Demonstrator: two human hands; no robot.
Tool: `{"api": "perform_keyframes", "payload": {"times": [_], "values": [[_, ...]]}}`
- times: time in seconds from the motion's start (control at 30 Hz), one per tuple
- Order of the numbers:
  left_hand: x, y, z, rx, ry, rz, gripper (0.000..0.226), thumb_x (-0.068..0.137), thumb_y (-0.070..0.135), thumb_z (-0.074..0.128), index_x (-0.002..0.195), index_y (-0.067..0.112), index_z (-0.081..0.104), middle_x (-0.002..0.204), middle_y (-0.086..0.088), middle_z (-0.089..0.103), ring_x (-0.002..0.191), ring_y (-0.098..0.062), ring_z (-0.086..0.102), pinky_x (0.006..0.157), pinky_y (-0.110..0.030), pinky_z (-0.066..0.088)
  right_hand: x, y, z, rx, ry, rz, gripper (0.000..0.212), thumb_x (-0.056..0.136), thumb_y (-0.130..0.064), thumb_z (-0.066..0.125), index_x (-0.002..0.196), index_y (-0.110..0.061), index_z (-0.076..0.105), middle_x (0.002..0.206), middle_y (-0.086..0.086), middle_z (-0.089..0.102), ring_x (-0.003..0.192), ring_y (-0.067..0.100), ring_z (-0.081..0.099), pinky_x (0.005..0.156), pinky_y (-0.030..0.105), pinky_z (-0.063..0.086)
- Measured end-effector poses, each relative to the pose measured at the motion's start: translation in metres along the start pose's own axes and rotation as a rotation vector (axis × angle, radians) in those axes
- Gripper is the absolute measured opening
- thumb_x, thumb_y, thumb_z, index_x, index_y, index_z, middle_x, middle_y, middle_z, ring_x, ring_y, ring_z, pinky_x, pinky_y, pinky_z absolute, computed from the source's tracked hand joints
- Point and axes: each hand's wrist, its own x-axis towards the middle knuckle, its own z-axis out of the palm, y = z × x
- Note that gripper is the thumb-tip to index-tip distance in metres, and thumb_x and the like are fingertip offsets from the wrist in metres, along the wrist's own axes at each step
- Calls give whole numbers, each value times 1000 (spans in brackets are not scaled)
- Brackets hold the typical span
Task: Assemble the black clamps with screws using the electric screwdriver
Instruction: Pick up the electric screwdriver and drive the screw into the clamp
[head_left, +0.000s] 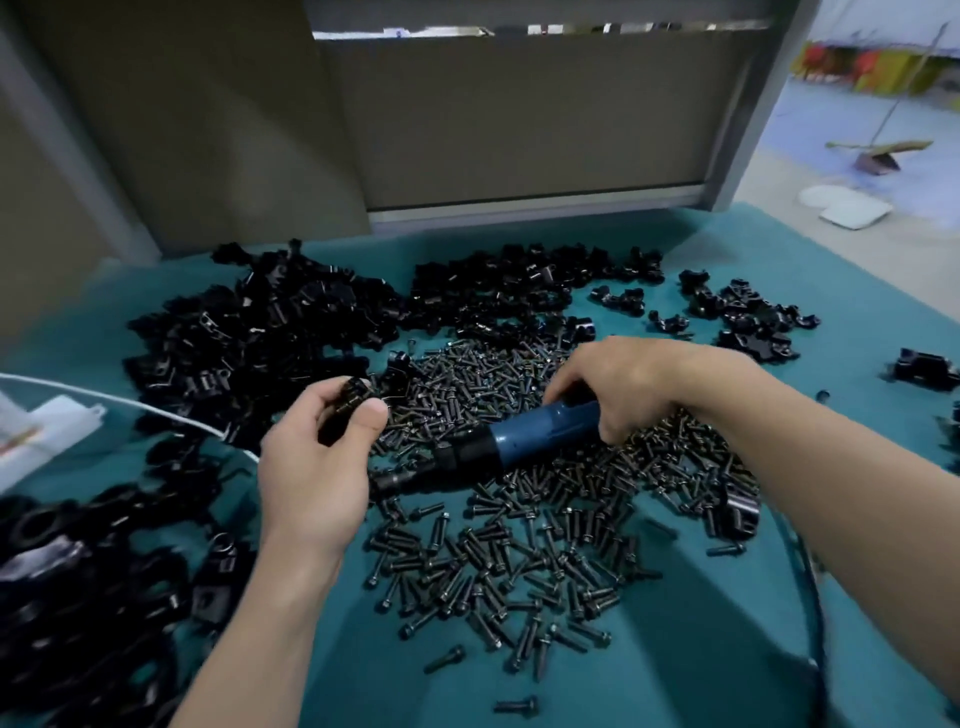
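Note:
My left hand (317, 462) holds a black clamp (345, 408) between thumb and fingers, just above the screws. My right hand (628, 384) grips the blue electric screwdriver (540, 431) by its body; the tool lies nearly flat, its black tip (389, 480) pointing left toward my left palm. A wide spread of dark screws (519, 545) covers the teal table (701, 649) under and in front of both hands. Large piles of black clamp parts (249, 338) lie behind and to the left.
Another clamp pile (519, 291) sits at the back centre, smaller groups (748, 317) at the back right, more parts (78, 597) at the near left. A white cable (130, 402) runs in from the left. A black cord (815, 597) curves along the right. A grey panel stands behind the table.

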Motion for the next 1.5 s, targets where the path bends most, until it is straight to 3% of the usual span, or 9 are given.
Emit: {"api": "perform_keyframes", "payload": {"times": [0.13, 0.23, 0.37, 0.53, 0.87, 1.07, 1.17, 1.37, 1.5], "values": [[-4, -6, 4, 61, -1, 4, 13, 97, 33, 72, 107, 41, 70, 94, 30, 71, 87, 11, 64, 79, -24, 47, -23, -8, 41, 39, 501, 227, 51, 82, -8, 69, 126, -32, 58, 111, -4, 64, 85, 20, 55, 71, 34, 46], [-5, -8, 7, 96, 5, 11, 18, 96, 36, 71, 114, 37, 69, 96, 30, 70, 88, 10, 63, 76, -23, 46, -50, -23, 89, 524, 889, 496, 26, 85, -48, 68, 88, -22, 66, 68, -6, 70, 61, 18, 62, 62, 33, 47], [-11, -10, 13, 149, -26, 26, 17, 98, 38, 69, 114, 39, 65, 92, 22, 70, 80, 3, 63, 71, -27, 46, -39, -43, 103, 1296, 792, 582, 46, 91, -58, 67, 75, -14, 70, 60, -1, 73, 55, 16, 72, 75, 43, 58], [-19, -9, 19, 350, -183, 139, 33, 99, 38, 65, 132, 37, 59, 101, 22, 59, 85, -11, 58, 79, -35, 45, -18, -39, 88, 1717, 693, 627, 43, 95, -42, 71, 81, -2, 68, 67, 11, 76, 42, 14, 53, 42, 25, 36], [-12, -4, 15, 374, -335, 123, 34, 100, 40, 66, 133, 45, 57, 99, 32, 56, 87, 5, 59, 73, -21, 42, 6, -43, 63, 1100, 494, 614, 60, 88, -71, 63, 87, -11, 66, 56, 4, 72, 28, 10, 45, 47, 23, 40], [-13, -7, 15, 294, -426, 108, 25, 99, 32, 70, 117, 46, 60, 96, 30, 64, 90, 19, 57, 71, -6, 40, 29, -61, 55, 1209, 472, 768, 55, 75, -55, 85, 93, -9, 60, 77, 10, 72, 44, 18, 55, 43, 25, 41], [-17, -8, 17, 137, -420, 53, 15, 100, 28, 68, 104, 43, 67, 92, 17, 73, 84, 0, 66, 75, -26, 52, 32, -64, 56, 1428, 487, 744, 53, 75, -39, 85, 111, -8, 62, 100, 10, 70, 60, 23, 58, 47, 28, 41], [-19, -4, 15, -201, -235, -112, 14, 105, 29, 61, 104, 37, 73, 101, 14, 76, 71, 6, 59, 76, -31, 48, 4, -50, 59, 1657, 539, 623, 28, 78, -24, 76, 93, -14, 55, 68, 1, 50, 23, 5, 32, 29, 13, 23], [-15, -9, 15, -208, -175, -157, 17, 104, 32, 61, 118, 31, 72, 105, 11, 77, 70, 7, 60, 78, -29, 47, -10, -50, 62, 1625, 709, 486, 30, 71, -27, 83, 89, -17, 60, 70, -1, 53, 57, 12, 44, 53, 26, 37]]}}
